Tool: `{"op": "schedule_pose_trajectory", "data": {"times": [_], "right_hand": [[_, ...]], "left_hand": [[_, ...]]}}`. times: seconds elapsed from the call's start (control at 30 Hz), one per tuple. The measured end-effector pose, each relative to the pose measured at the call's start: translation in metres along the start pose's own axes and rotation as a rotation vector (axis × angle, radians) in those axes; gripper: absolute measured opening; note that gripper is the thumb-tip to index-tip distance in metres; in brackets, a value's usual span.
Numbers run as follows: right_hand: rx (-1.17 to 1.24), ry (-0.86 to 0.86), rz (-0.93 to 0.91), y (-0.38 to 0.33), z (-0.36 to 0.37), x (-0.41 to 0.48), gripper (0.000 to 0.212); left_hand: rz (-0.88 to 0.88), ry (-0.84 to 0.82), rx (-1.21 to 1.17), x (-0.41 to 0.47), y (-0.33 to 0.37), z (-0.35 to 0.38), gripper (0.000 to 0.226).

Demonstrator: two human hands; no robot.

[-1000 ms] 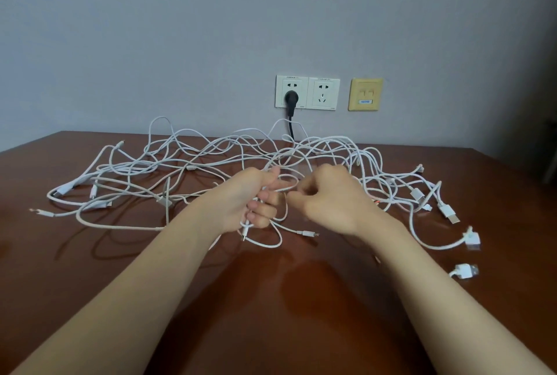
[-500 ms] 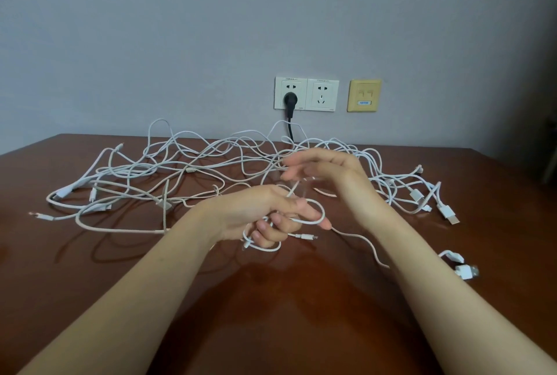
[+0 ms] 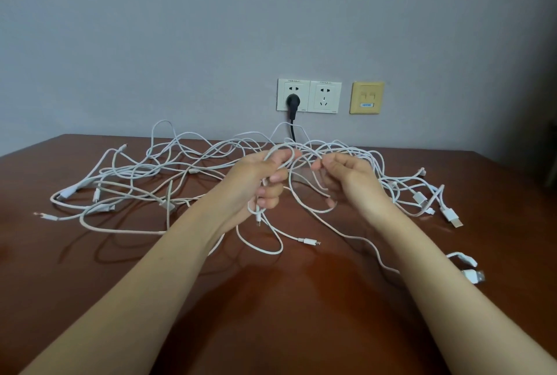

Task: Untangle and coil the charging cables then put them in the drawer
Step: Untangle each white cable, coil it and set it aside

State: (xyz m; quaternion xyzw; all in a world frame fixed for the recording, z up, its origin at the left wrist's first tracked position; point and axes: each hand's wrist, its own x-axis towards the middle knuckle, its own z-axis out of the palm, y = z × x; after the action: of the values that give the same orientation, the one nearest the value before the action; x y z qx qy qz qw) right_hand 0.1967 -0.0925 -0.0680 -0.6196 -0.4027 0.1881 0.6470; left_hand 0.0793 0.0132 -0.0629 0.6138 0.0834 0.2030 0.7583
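Note:
A tangle of white charging cables (image 3: 168, 172) spreads across the brown table (image 3: 286, 299), from far left to far right. My left hand (image 3: 259, 178) grips a small coil of one white cable, a loop rising over its fingers and a plug end dangling below. To its right my right hand (image 3: 346, 175) holds the same cable, which runs in a loop between the two hands. Both hands hover just above the table's middle. No drawer is in view.
Loose USB plugs (image 3: 450, 216) lie at the right; another pair of plugs (image 3: 473, 275) sits near my right forearm. A small connector (image 3: 309, 241) lies in front of my hands. Wall sockets (image 3: 309, 96) with a black plug (image 3: 292, 101) are behind.
My left hand has risen and turned, its coil now bigger with a fresh loop on top. My right hand came down from behind and to the right, drawing the cable along.

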Motion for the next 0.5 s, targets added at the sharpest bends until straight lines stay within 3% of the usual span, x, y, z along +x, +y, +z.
{"op": "schedule_pose_trajectory", "data": {"times": [0.13, 0.27, 0.33, 0.5], "right_hand": [[-0.325, 0.028, -0.035, 0.009, 0.021, -0.004, 0.034], [-0.580, 0.088, -0.146, 0.007, 0.027, -0.009, 0.029], [-0.643, 0.105, -0.200, 0.007, 0.029, -0.011, 0.027], [-0.711, 0.085, -0.219, 0.008, 0.032, -0.015, 0.028]], "left_hand": [[0.098, 0.161, 0.086, 0.004, -0.008, 0.008, 0.020], [0.200, 0.252, 0.414, 0.009, -0.018, 0.010, 0.019], [0.280, 0.296, 0.566, 0.012, -0.024, 0.009, 0.016], [0.288, 0.322, 0.562, 0.014, -0.025, 0.009, 0.025]]}}
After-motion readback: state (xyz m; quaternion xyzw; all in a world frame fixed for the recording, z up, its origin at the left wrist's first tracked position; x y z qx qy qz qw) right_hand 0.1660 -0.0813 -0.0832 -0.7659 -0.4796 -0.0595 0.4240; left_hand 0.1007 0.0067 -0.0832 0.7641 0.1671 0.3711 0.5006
